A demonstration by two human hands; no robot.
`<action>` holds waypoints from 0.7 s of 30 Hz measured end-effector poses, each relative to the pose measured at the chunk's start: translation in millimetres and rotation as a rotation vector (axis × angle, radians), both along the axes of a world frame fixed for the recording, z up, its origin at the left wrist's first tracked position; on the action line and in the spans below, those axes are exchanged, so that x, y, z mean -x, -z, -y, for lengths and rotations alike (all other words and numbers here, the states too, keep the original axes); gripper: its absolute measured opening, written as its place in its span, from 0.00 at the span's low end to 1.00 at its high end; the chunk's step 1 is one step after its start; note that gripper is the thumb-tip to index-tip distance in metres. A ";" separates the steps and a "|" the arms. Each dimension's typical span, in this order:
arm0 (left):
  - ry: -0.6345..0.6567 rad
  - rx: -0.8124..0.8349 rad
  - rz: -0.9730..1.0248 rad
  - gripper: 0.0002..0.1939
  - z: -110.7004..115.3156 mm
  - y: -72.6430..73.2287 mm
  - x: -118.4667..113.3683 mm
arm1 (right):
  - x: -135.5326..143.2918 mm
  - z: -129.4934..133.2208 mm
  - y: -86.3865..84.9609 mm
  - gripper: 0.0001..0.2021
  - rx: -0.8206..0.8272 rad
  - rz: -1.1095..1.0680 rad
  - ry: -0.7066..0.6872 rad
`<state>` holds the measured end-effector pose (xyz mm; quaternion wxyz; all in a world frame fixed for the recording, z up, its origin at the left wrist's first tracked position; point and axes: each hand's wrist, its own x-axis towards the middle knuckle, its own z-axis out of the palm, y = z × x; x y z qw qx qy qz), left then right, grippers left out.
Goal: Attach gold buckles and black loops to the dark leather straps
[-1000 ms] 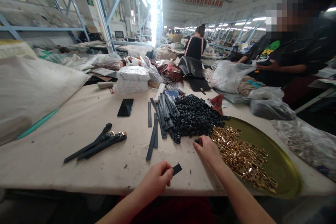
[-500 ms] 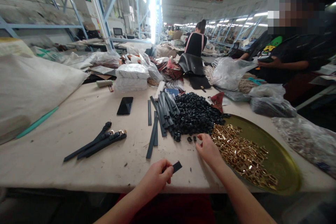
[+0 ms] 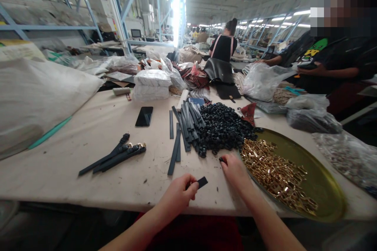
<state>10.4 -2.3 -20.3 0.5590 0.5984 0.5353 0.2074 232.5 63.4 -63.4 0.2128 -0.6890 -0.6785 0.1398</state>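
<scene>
Small black loop (image 3: pixel 221 160), now in grip (image 3: pixel 235 168)

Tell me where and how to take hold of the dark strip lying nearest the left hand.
Best pinched, I'd judge, across its long edges at the near end of the dark strip, coming from the side of the left hand. It lies flat on the table, and that end extends past the strip beside it, away from the strip pile.
</scene>
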 end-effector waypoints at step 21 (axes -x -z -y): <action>0.049 -0.257 -0.262 0.10 5.7 -8.3 -7.7 | 51.9 86.3 -22.2 0.13 0.239 -1.045 -0.080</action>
